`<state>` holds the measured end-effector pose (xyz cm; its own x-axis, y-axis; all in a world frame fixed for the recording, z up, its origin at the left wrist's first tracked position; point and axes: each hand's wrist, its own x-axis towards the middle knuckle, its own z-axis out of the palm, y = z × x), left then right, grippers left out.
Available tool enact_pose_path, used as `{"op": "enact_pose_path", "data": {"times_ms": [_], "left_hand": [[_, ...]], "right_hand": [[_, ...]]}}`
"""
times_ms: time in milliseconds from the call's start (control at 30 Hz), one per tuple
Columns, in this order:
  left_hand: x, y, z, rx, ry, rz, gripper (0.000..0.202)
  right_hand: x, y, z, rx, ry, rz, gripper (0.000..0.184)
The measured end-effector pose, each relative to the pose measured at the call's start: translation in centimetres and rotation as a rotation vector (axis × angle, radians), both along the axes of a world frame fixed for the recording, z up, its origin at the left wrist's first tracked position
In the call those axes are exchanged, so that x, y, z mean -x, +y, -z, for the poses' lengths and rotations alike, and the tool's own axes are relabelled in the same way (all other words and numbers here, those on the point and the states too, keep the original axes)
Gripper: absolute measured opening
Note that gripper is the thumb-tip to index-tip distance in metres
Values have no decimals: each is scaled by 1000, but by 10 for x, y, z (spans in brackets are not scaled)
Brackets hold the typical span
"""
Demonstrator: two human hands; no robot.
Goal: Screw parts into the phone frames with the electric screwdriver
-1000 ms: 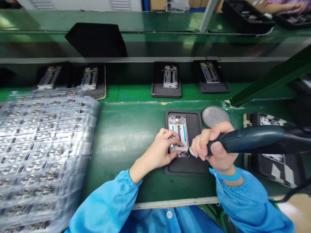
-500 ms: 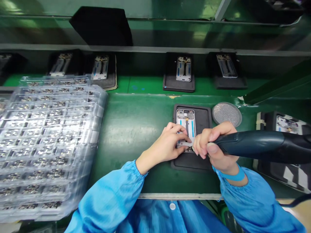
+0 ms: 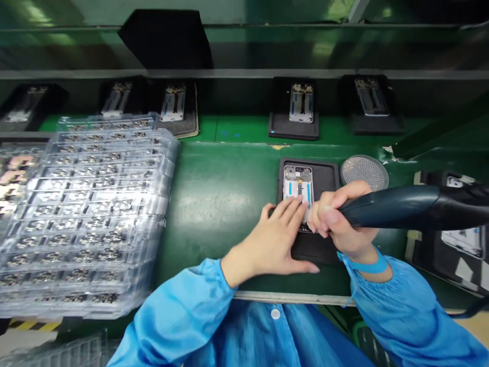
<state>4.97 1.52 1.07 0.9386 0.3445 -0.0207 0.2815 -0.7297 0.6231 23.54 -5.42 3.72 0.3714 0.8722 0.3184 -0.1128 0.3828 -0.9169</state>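
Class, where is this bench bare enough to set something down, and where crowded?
Bare: the bench between trays and mat, beyond the left sleeve. Crowded: around the mat, with phone, disc, left hand, right hand, tool.

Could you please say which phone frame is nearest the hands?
The phone frame just left of the round disc; only this one has the left hand over it.

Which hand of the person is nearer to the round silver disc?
Right. The right hand, around the dark tool, is just below the disc; the left hand is farther left, over the phone frame.
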Motion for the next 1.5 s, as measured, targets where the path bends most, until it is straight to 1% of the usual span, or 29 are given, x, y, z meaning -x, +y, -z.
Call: {"op": "enact_pose_path", "data": {"times_ms": [33,67,133,200,267,333,367,400,467,500,567,633,667,733,767,833,867,933,1000,1100,1200,1267,1333,1400,1500], "left_hand": [[3,-9,3,-62,47,6,121],[7,-18,5,-124,91,7,123],[22,-33,9,-221,153,-6,120],[47,-45,10,-284,180,-34,120],[79,-51,11,-330,193,-96,119],[110,-46,15,-358,197,-180,120],[122,-37,18,-364,193,-225,121],[131,-24,21,-364,184,-266,121],[136,13,27,-342,166,-330,116],[133,36,29,-322,163,-354,112],[116,88,27,-274,173,-395,105],[87,138,19,-250,190,-465,95],[69,159,14,-267,182,-520,85],[30,190,3,-322,138,-615,63],[9,200,-1,-348,108,-642,57],[-29,209,-5,-374,51,-642,46],[-46,209,-5,-378,24,-624,43],[-74,205,-5,-375,-28,-575,47],[-95,199,-6,-366,-74,-528,49],[-113,191,-10,-356,-127,-490,48],[-117,183,-16,-353,-158,-475,50],[-109,173,-18,-352,-164,-473,35],[-91,158,-17,-364,-163,-457,18],[-65,138,-15,-385,-170,-419,19],[-18,98,-12,-407,-202,-346,21]], "right_hand": [[-2,0,-3,-47,15,4,31],[-5,0,-6,-85,32,12,28],[-15,-1,-12,-129,44,79,26],[-25,-2,-16,-164,44,146,24],[-33,-3,-17,-185,58,192,22],[-38,-4,-16,-191,87,208,20],[-39,-4,-15,-193,102,209,19],[-39,-4,-14,-196,114,210,18],[-40,-5,-12,-212,122,211,16],[-41,-5,-11,-220,122,215,16],[-42,-5,-8,-232,119,230,18],[-45,-4,-4,-237,109,255,20],[-48,-3,-2,-240,102,274,20],[-53,0,3,-249,77,325,24],[-58,3,6,-254,57,360,27],[-68,8,10,-264,1,443,33],[-75,10,13,-265,-26,495,37],[-89,15,16,-255,-55,593,43],[-102,20,19,-239,-48,668,49],[-116,25,21,-217,-35,732,56],[-122,27,22,-189,-39,741,59],[-124,27,23,-163,-36,715,59],[-125,27,24,-143,-25,689,59],[-125,26,24,-136,-13,673,59],[-126,26,25,-121,-10,662,60]]}}
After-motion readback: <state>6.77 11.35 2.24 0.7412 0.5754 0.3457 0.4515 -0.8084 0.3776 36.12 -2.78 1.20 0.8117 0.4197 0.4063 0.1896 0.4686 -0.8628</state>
